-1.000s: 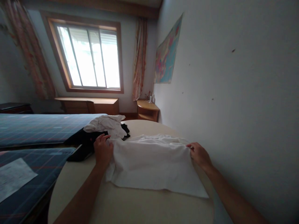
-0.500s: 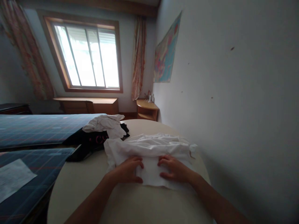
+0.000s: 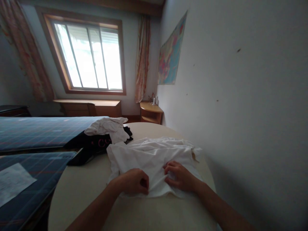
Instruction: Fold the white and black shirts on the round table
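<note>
A white garment (image 3: pixel 144 157) lies spread on a round cream table (image 3: pixel 79 189), its far part bunched in folds. My left hand (image 3: pixel 133 181) is closed at the garment's near left edge, thumb and fingertips pinched together on the cloth. To its right, my right hand (image 3: pixel 179 175) rests on the same garment with curled fingers, and a bit of white cloth bulges between thumb and fingers. The fabric creases between the two hands. Part of the near hem is hidden beneath my hands.
A black garment with pink lettering (image 3: pixel 96 142) and a crumpled pale garment (image 3: pixel 108 126) lie at the table's left edge. Plaid-covered beds (image 3: pixel 48 131) stand left, with a paper sheet (image 3: pixel 15 183) on the nearer one. A white wall (image 3: pixel 252 128) runs along the right.
My left hand has closed from spread fingers into a pinch and come slightly nearer. My right fingers have curled in. The garment's fold has smoothed out, its near edge now slightly closer.
</note>
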`<state>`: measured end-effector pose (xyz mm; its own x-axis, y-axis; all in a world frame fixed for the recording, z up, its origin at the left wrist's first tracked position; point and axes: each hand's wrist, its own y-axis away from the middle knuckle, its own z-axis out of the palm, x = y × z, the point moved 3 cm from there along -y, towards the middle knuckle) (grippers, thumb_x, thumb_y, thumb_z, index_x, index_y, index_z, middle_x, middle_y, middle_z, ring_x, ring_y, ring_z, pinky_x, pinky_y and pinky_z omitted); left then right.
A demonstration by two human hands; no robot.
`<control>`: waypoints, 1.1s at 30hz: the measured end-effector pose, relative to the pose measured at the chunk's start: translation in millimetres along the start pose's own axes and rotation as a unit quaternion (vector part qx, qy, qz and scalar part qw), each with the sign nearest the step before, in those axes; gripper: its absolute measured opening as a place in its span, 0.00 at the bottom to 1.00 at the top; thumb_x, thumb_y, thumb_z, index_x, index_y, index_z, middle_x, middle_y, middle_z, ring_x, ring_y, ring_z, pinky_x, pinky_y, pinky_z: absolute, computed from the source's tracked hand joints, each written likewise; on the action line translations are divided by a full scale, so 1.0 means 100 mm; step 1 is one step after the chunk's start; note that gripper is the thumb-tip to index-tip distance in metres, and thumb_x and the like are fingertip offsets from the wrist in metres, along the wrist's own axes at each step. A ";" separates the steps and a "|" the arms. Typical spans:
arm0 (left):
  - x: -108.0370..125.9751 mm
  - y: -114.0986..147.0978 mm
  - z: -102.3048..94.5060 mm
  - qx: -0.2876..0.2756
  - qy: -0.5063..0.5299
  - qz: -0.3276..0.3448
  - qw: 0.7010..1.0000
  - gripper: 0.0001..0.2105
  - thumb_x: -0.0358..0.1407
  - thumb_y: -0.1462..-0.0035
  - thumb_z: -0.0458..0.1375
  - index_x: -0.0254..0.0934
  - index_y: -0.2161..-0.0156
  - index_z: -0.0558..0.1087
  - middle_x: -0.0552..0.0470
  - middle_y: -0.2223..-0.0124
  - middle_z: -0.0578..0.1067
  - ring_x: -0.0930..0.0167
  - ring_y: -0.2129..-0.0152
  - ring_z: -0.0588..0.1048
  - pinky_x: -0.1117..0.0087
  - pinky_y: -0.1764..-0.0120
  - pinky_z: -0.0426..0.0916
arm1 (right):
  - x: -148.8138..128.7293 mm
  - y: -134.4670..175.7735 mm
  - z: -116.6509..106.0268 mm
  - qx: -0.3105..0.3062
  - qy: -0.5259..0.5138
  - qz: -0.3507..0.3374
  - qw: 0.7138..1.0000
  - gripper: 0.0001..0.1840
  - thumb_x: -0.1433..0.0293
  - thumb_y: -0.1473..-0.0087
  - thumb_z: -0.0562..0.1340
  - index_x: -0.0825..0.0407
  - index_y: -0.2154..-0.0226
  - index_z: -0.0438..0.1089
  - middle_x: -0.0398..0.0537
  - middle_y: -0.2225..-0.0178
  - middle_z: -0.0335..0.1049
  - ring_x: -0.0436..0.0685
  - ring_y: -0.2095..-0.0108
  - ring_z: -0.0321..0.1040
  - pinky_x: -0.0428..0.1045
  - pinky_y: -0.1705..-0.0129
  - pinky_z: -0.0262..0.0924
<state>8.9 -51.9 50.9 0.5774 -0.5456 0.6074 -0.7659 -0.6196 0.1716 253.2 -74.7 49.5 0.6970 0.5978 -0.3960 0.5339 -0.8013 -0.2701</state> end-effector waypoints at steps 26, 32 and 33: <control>0.29 0.11 0.09 -0.090 -0.055 -0.061 0.993 0.11 0.41 0.55 0.65 0.41 0.66 0.75 0.54 0.69 0.79 0.69 0.73 0.75 0.72 0.71 0.65 | -0.51 0.37 0.00 -0.018 0.113 0.097 0.989 0.20 0.55 0.46 0.62 0.49 0.56 0.74 0.51 0.63 0.77 0.62 0.60 0.72 0.57 0.50 0.58; 0.31 0.03 0.05 -0.114 0.055 -0.050 0.991 0.13 0.43 0.42 0.56 0.39 0.56 0.74 0.49 0.63 0.80 0.66 0.68 0.79 0.65 0.63 0.73 | -0.38 0.22 -0.05 0.031 0.108 0.083 0.990 0.16 0.59 0.36 0.53 0.48 0.58 0.74 0.50 0.63 0.78 0.59 0.59 0.73 0.55 0.50 0.58; 0.26 -0.02 -0.03 -0.003 0.002 -0.021 1.000 0.14 0.42 0.40 0.55 0.39 0.52 0.73 0.47 0.57 0.79 0.64 0.62 0.78 0.63 0.56 0.72 | -0.31 0.18 -0.05 0.052 0.116 0.085 0.988 0.17 0.59 0.37 0.54 0.49 0.53 0.72 0.52 0.54 0.76 0.61 0.51 0.70 0.57 0.46 0.56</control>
<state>24.6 -63.5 68.7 0.6078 -0.5176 0.6022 -0.7428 -0.6387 0.2007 243.6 -107.8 60.8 0.8697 0.4342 -0.2348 0.3562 -0.8813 -0.3104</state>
